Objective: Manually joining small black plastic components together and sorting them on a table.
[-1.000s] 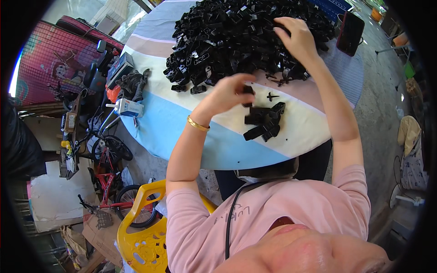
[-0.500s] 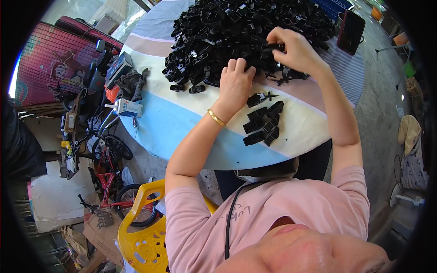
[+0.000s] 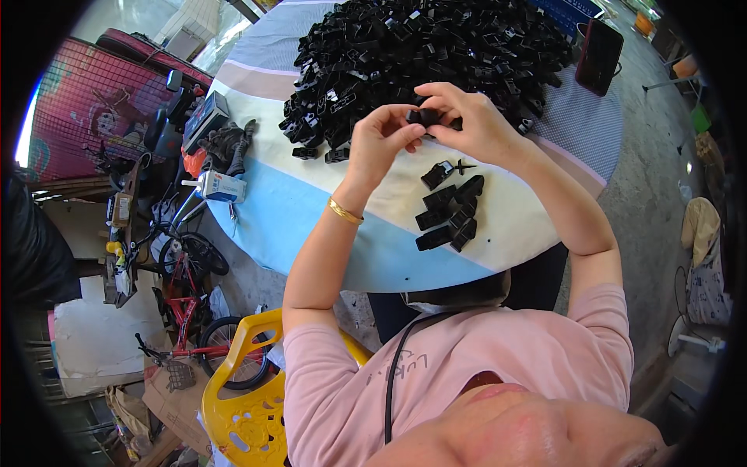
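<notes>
A small black plastic part (image 3: 425, 117) is pinched between my two hands, just in front of the big pile of black plastic parts (image 3: 420, 47). My left hand (image 3: 384, 140), with a gold bangle at its wrist, grips it from the left with thumb and fingers. From the other side my right hand (image 3: 473, 124) holds it, fingers bent around it; whether it is one piece or two joined pieces I cannot tell. Nearer to me lies a small group of black parts (image 3: 451, 212) on the striped tablecloth (image 3: 311, 210), with a thin spiky black piece (image 3: 464, 166) beside them.
A phone (image 3: 599, 56) stands propped at the table's right edge, by a blue basket (image 3: 566, 14). Along the left edge are a carton (image 3: 221, 187), dark gloves (image 3: 227, 146) and a box (image 3: 205, 121). A yellow chair (image 3: 233, 389) and a red bicycle (image 3: 184, 311) stand lower left.
My right hand has come from the pile toward the left and nearer to me. My left hand has turned and lifted beside it, and both now hold the black part together.
</notes>
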A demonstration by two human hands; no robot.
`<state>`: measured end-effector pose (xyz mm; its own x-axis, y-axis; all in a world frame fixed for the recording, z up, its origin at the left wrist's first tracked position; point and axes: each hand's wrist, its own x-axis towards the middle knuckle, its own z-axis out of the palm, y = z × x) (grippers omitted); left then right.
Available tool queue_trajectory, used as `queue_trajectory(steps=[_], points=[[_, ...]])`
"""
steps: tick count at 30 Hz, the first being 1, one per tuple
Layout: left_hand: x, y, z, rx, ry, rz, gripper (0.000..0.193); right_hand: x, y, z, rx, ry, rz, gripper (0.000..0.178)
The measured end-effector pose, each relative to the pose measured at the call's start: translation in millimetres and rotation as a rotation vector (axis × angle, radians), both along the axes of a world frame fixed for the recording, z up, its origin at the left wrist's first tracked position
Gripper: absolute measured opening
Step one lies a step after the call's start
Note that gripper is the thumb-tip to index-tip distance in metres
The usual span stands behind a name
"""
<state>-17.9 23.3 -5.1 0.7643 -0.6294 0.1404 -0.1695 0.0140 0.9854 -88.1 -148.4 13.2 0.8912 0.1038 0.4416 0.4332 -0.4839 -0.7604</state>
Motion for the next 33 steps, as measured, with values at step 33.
queue_trajectory(steps=[33], points=[[-6.0, 7.6, -0.7, 0.391, -0.537, -0.458, 0.022, 23.1, -44.7, -11.4, -0.425, -0.079, -0.367, 0.030]])
